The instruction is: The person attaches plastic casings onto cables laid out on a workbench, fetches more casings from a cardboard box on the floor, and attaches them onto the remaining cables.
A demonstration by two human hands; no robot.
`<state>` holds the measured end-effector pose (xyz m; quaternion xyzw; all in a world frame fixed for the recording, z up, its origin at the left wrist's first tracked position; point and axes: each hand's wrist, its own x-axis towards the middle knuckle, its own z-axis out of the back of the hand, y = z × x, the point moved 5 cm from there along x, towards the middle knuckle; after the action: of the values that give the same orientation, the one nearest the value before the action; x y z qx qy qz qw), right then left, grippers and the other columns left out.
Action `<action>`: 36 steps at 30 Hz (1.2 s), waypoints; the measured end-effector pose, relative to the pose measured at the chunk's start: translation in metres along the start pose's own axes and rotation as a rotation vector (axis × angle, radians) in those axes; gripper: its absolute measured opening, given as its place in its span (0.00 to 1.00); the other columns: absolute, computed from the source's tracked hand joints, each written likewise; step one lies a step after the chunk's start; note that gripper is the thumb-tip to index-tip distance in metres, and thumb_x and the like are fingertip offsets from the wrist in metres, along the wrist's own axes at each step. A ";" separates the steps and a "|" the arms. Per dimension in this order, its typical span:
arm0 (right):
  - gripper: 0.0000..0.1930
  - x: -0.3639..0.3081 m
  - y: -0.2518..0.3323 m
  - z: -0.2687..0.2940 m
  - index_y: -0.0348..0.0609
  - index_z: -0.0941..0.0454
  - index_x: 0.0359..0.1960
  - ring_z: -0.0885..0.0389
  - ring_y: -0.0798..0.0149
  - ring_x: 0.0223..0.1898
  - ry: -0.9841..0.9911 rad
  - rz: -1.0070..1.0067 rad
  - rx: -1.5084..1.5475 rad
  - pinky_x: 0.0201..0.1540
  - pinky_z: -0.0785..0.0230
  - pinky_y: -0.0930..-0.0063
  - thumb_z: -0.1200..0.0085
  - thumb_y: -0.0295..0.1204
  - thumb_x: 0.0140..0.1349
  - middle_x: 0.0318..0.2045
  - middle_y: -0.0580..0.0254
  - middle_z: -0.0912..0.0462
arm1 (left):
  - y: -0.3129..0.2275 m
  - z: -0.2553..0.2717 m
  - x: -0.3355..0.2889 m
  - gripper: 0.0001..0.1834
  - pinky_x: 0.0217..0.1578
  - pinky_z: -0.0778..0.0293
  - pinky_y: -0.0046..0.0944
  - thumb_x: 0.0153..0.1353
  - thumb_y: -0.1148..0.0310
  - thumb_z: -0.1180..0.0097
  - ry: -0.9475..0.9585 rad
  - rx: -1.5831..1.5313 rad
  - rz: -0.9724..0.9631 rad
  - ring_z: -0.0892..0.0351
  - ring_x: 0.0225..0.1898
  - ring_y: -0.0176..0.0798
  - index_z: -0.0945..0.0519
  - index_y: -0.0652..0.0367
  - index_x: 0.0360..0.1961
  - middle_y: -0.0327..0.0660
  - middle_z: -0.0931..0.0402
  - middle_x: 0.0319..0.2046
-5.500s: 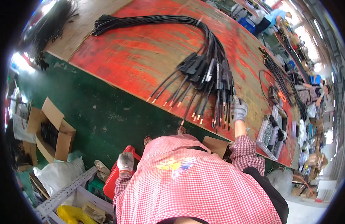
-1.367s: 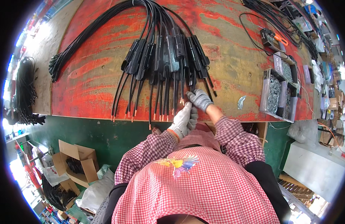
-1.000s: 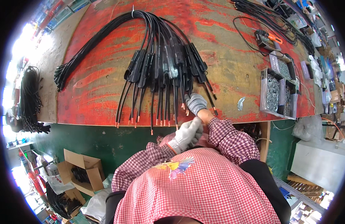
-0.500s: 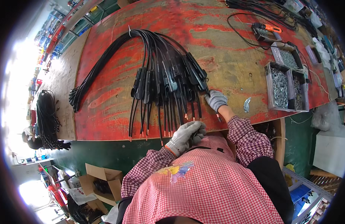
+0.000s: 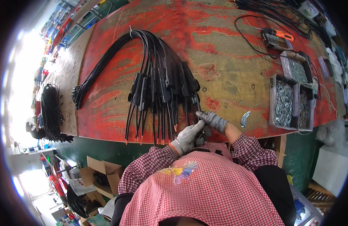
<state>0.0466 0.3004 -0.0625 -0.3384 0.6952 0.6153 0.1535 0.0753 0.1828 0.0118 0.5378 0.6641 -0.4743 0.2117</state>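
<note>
A bundle of black cables (image 5: 144, 41), tied near its bend, lies on the red-worn wooden table. Its near ends carry black sleeve-like housings (image 5: 155, 88) and bare copper tips (image 5: 142, 142). At the table's front edge my left hand (image 5: 187, 138), in a pale glove, is closed round a black cable end; dark pieces (image 5: 205, 134) show beside its fingers, too hidden to name. Just above it, my right hand (image 5: 213, 121), in a grey glove, has its thumb and fingers pinched on a black cable from the bundle's right side. Both hands nearly touch.
A small silver metal piece (image 5: 245, 119) lies right of my right hand. Bins of metal parts (image 5: 283, 103) stand at the right, with an orange-handled tool (image 5: 283, 35) behind them. More black cables (image 5: 51, 113) hang at the left edge. An open carton (image 5: 100, 171) sits below.
My right hand has come left and down toward my left hand. The housings on the bundle's right side have shifted left and down. The view has turned slightly.
</note>
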 end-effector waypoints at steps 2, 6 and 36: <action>0.26 0.005 -0.001 0.004 0.39 0.20 0.33 0.24 0.68 0.28 0.050 -0.022 -0.028 0.36 0.30 0.74 0.51 0.54 0.63 0.25 0.65 0.21 | -0.004 -0.002 0.001 0.21 0.21 0.26 0.25 0.66 0.53 0.50 -0.026 -0.013 0.015 0.24 0.26 0.27 0.24 0.63 0.43 0.38 0.22 0.33; 0.25 0.020 -0.005 0.006 0.39 0.20 0.32 0.25 0.68 0.27 0.127 -0.068 -0.031 0.34 0.30 0.72 0.50 0.52 0.63 0.25 0.63 0.20 | -0.008 0.010 0.011 0.22 0.19 0.27 0.25 0.64 0.51 0.47 -0.188 0.115 -0.074 0.25 0.24 0.26 0.24 0.61 0.42 0.35 0.24 0.30; 0.26 0.096 0.033 0.021 0.31 0.25 0.42 0.23 0.34 0.41 -0.664 0.211 -0.816 0.42 0.30 0.48 0.61 0.47 0.66 0.35 0.30 0.22 | 0.002 0.014 0.004 0.16 0.09 0.48 0.22 0.62 0.54 0.48 -0.036 -0.285 0.044 0.44 0.12 0.21 0.26 0.52 0.23 0.28 0.36 0.16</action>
<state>-0.0489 0.2935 -0.1020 -0.0860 0.3436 0.9216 0.1585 0.0720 0.1727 0.0009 0.5082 0.7089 -0.3798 0.3081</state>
